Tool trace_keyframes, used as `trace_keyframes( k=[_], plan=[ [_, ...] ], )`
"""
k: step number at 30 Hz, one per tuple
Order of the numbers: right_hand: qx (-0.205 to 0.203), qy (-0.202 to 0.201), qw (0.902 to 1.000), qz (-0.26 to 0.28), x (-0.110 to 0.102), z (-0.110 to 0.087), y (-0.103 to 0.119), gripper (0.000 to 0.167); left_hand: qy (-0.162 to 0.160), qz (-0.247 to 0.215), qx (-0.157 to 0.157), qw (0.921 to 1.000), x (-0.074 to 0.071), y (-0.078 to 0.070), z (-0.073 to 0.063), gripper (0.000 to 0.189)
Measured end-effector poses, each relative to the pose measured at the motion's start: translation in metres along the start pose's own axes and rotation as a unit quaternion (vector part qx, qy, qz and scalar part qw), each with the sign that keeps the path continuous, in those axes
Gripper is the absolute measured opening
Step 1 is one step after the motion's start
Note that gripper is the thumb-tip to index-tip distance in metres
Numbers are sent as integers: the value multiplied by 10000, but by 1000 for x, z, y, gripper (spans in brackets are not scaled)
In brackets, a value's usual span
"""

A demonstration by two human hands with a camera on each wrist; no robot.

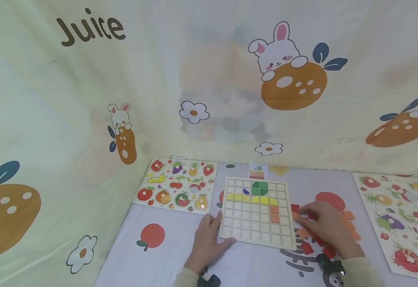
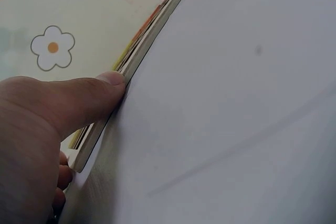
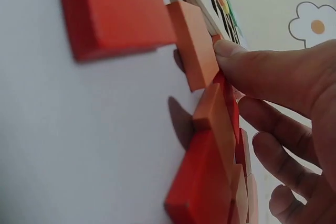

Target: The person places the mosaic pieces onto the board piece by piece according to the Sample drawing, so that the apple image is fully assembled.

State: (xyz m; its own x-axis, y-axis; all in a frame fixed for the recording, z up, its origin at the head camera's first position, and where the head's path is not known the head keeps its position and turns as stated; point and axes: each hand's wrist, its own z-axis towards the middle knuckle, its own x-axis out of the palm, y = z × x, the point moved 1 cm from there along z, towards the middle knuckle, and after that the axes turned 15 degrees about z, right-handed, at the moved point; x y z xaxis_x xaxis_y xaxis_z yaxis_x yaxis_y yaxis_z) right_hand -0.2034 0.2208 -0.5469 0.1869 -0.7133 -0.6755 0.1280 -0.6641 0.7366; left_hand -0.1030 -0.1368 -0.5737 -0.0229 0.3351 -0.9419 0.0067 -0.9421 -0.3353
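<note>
A square wooden grid board (image 1: pixel 246 229) lies on the table, with a row of yellow tiles (image 1: pixel 251 198), a green piece (image 1: pixel 260 188), a small blue piece (image 1: pixel 246 191) and two orange tiles (image 1: pixel 274 214) in it. At its near left corner my left hand (image 1: pixel 209 239) grips the board, fingers along the left side and thumb (image 2: pixel 105 85) against the front edge. Beside the board's right edge, my right hand (image 1: pixel 323 223) pinches an orange square tile (image 1: pixel 296 215) between thumb and fingers. Loose red tiles (image 3: pixel 202 179) and orange tiles (image 3: pixel 194 45) are scattered under and around that hand.
A small pattern card (image 1: pixel 258 171) lies behind the board. Fruit puzzle boards stand to either side, one at the back left (image 1: pixel 169 184) and one at the right edge (image 1: pixel 402 227). A printed cloth curtain (image 1: pixel 226 79) rises behind the table.
</note>
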Motion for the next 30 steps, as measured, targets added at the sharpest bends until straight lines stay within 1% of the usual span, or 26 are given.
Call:
trace_keyframes(
  k=[5, 9, 12, 15, 18, 21, 23, 26, 30],
  plan=[
    [72, 57, 9999, -69, -1, 0, 2, 52, -2, 10, -25, 10000, 0, 0, 0, 94],
    [144, 118, 9998, -83, -1, 0, 2, 50, -14, 28, 20, 10000, 1, 0, 1, 93],
    [216, 224, 9995, -98, -2, 0, 2, 47, -15, 19, 30, 10000, 1, 0, 1, 93],
    [348, 389, 9986, -68, -4, 0, 4, 40, -31, -14, 29, 10000, 1, 0, 1, 93],
    [577, 543, 9969, 21, -5, 0, 5, 37, -47, -33, 31, 10000, 1, 1, 0, 93],
    [679, 604, 9958, 132, -4, 0, 5, 40, -43, -40, 16, 10000, 1, 1, 0, 93],
    [637, 603, 9960, 182, -3, -1, 5, 41, -28, -61, -4, 10000, 0, 0, 0, 93],
    [437, 547, 9973, 219, -1, -2, 4, 39, 13, -74, -40, 10000, 0, 0, 0, 93],
    [98, 315, 9986, 416, 0, -5, 2, 38, 46, -68, -47, 10000, -1, 0, 0, 93]
  ],
)
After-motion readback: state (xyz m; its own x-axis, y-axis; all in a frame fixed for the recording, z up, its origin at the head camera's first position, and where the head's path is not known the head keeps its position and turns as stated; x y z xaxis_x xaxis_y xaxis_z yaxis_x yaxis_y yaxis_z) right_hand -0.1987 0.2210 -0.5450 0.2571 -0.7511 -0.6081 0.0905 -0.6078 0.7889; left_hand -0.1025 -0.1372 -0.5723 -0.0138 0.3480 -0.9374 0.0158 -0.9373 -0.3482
